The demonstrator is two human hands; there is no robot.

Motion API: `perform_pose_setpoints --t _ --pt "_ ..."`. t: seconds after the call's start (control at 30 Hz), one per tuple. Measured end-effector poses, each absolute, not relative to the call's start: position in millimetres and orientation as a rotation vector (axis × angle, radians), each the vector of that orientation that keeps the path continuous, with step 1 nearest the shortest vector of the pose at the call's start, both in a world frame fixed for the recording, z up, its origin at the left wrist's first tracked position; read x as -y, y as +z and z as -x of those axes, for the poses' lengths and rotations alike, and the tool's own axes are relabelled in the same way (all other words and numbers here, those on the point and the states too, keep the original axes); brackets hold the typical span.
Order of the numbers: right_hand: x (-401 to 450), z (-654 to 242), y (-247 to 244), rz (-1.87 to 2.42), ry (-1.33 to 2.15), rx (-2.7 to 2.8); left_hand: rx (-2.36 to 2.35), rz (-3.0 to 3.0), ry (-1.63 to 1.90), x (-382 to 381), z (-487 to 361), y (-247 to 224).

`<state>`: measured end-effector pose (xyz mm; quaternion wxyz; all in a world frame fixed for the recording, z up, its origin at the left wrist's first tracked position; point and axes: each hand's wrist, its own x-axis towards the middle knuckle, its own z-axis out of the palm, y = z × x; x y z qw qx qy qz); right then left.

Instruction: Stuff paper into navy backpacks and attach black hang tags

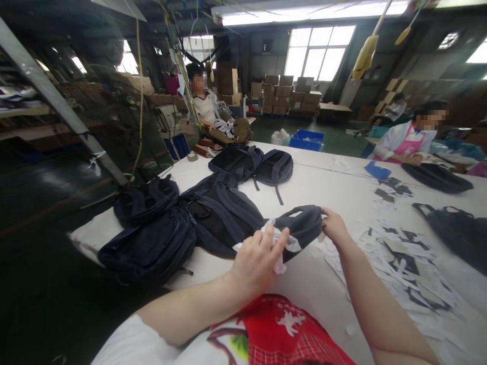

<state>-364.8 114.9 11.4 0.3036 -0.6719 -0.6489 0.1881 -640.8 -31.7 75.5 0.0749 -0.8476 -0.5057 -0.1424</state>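
A dark navy backpack (300, 225) lies partly lifted at the table's edge, just in front of my body. My left hand (256, 258) is closed over a crumpled white cloth (292, 244), pressed against the backpack; whether it is fabric or thin paper is hard to make out. With the fingers pinched, my right hand (335, 227) grips the backpack's right end. Against its left side rests another navy backpack (228, 213) with its black padded back and shoulder straps facing up.
More navy backpacks (148, 243) lie at the left, others (274, 167) farther back. Paper and fabric scraps (411, 268) cover the white table's (315, 187) right side. A co-worker (407, 139) handles a dark bag (437, 177); another person (209, 109) sits behind. A slanted metal post (64, 101) stands left.
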Motion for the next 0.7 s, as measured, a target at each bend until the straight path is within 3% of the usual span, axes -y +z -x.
perform_pose_setpoints --t 0.37,0.7 --pt "-96 395 31 1.357 0.136 1.927 1.788 2.700 -0.782 -38 692 74" --pt "-92 401 41 1.344 0.087 1.910 2.502 2.868 -2.123 -66 704 42"
